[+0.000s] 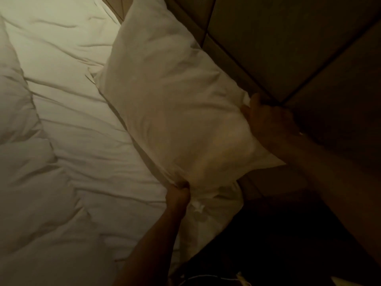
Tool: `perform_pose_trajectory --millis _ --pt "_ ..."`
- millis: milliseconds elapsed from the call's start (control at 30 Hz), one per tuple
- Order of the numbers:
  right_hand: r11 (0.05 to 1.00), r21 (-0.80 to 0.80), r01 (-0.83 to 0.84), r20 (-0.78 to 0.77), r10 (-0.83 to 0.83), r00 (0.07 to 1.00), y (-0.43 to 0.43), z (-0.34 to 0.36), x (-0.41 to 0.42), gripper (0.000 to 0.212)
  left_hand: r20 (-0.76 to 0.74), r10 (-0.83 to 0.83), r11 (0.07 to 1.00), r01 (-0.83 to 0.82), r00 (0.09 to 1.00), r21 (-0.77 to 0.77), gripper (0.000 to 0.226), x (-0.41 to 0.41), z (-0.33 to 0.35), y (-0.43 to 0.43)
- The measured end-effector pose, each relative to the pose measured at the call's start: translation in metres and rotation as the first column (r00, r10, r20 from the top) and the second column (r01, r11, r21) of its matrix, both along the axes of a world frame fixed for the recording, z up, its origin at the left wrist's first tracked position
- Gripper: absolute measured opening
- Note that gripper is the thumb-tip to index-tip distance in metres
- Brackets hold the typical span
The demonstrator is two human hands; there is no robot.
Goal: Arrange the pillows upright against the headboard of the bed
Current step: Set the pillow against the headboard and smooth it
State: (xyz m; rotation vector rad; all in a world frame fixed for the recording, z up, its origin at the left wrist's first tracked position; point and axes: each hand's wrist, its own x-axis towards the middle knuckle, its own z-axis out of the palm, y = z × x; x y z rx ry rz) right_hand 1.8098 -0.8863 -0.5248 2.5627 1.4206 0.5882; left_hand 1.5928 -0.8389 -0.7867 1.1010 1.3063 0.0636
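Here the white pillow [171, 112] stood on edge on the bed [68, 141], leaning against the padded headboard [288, 48]. The left hand [178, 196] pinched its lower corner, and the right hand [268, 120] seemingly gripped the top corner, though dim light blurred the fingers.

white pillow [175, 112]; white, creased duvet [61, 141]; brown headboard [299, 48] crossed by dark seams

Cut off above, the pillow [175, 104] hides fingers of the left hand [178, 196].
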Motion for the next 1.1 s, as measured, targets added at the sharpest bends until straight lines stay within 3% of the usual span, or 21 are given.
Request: perform_pose_trajectory --millis 133,267,367,467,633,800,967,1100 --pt "0.998 -0.034 -0.054 0.111 0.057 0.992 -0.006 0.016 0.01 0.042 -0.1 -0.05 0.997 0.055 0.994 0.05 0.052 -0.004 0.0 0.015" --pt "0.997 0.014 -0.075 0.035 0.074 0.997 -0.007 0.011 0.008 0.049 -0.078 -0.118 0.993 0.117 0.99 -0.017 0.045 -0.009 0.019 0.021" --pt "0.997 0.074 -0.022 0.019 0.021 1.0 -0.014 0.009 0.008 0.039 -0.038 -0.197 0.98 0.196 0.98 -0.026 0.065 -0.014 0.0 0.023" --pt "0.996 -0.059 0.062 0.084 -0.057 0.995 -0.025 0.005 0.009 0.036 -0.056 -0.29 0.957 0.288 0.955 -0.045 0.081 -0.02 -0.03 0.015" --pt "0.998 -0.042 0.037 0.186 -0.028 0.982 -0.029 -0.002 0.01 0.038 -0.1 -0.36 0.931 0.364 0.928 0.031 0.048 -0.015 -0.017 0.002" --pt "0.996 -0.05 -0.08 0.185 0.088 0.979 -0.033 0.005 0.02 0.042 -0.141 -0.354 0.928 0.366 0.925 0.07 0.067 -0.02 0.012 0.002" --pt "0.982 -0.118 -0.151 0.255 0.177 0.951 -0.029 0.019 0.025 0.02 -0.312 -0.392 0.885 0.447 0.866 0.131 0.041 -0.03 0.025 0.001" --pt "0.984 -0.049 -0.173 0.212 0.18 0.961 -0.033 0.022 0.025 0.037 -0.339 -0.475 0.833 0.539 0.812 0.124 0.04 -0.038 0.023 0.003"
